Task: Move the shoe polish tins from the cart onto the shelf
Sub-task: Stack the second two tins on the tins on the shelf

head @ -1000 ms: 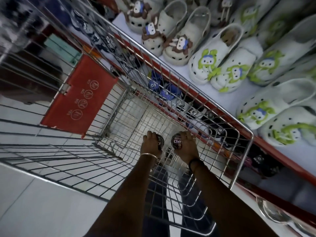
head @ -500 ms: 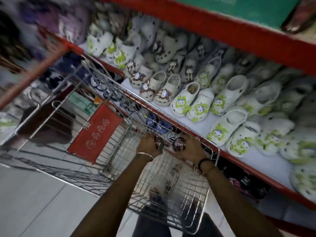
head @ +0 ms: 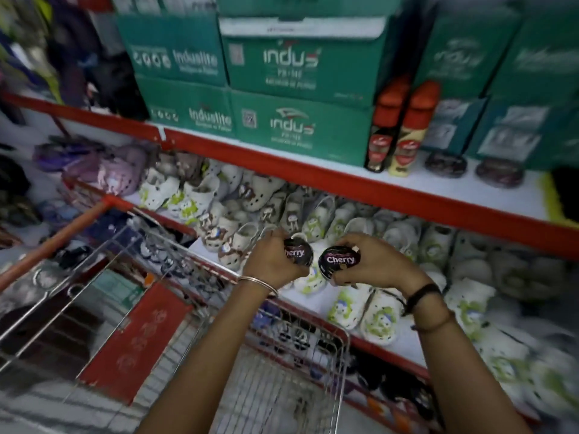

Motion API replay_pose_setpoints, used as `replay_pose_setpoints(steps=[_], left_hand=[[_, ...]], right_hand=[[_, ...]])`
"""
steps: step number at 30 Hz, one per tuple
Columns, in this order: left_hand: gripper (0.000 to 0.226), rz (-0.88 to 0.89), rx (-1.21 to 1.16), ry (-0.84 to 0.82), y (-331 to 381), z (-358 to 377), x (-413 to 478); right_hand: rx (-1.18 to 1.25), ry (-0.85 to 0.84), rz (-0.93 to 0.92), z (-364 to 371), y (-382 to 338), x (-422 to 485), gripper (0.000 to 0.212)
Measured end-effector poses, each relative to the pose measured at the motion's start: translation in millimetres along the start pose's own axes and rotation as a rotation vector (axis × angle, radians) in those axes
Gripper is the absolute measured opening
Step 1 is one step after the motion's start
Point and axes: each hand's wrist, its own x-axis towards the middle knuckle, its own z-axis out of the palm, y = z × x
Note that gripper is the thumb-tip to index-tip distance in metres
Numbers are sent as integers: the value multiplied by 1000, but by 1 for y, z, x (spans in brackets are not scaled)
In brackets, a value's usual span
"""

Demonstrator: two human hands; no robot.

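My left hand holds a round black shoe polish tin marked "Cherry". Beside it, my right hand grips a second black "Cherry" tin. Both tins are lifted above the wire cart, in front of the row of white clogs. Up on the white shelf with the red edge lie two more dark tins, to the right of two upright polish bottles.
Green "indus" cartons are stacked on the upper shelf at left and centre. White clogs crowd the lower shelf. The cart's red handle and red seat flap lie at left.
Both hands have lifted the two tins up out of the cart basket. My view has swung upward from the cart floor, bringing the upper shelf into sight.
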Motion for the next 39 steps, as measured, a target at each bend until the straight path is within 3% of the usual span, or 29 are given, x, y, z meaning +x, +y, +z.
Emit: replay_pose_setpoints(steps=[8, 19, 24, 27, 35, 39], left_hand=[[89, 227, 1, 41, 118, -17, 14], [54, 398, -46, -25, 227, 25, 39], [52, 412, -60, -52, 244, 45, 54], [45, 405, -41, -68, 250, 55, 66], [78, 348, 95, -82, 252, 74, 86], [80, 328, 110, -91, 247, 78, 90]], right_hand=[[-24, 231, 22, -97, 4, -43, 54], [-54, 484, 147, -186, 62, -74, 51], [-105, 572, 210, -197, 91, -61, 67], [-104, 586, 213, -197, 100, -52, 64], [-108, 560, 276, -193, 102, -49, 57], [-146, 575, 301, -193, 100, -53, 55]])
